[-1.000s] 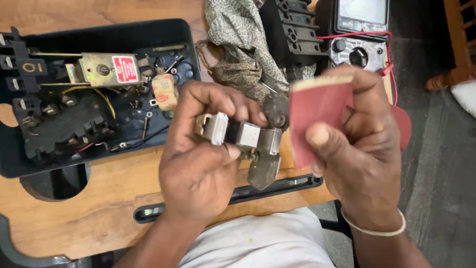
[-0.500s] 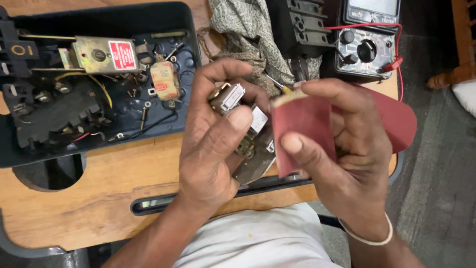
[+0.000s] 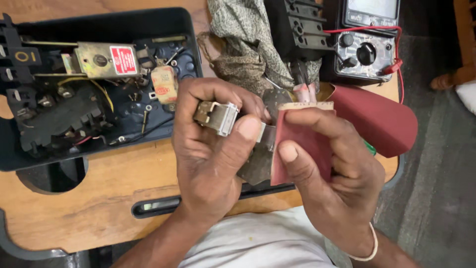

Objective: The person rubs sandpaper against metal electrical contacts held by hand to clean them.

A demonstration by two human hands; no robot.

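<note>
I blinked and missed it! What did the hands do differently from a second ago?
The left hand turned the small metal part, and the right hand brought the folded red sandpaper against it. Both hands kept hold; the open black box and meter stayed put.

Open wooden desktop point(image 3: 99, 208) toward the left front; black open casing point(image 3: 94, 89) blocking rear left; cloth point(image 3: 248, 44) and meter point(image 3: 367, 44) crowding behind.

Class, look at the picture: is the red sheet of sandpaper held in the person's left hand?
No. The right hand grips the folded red sandpaper, while the left hand holds a small metal part.
</note>
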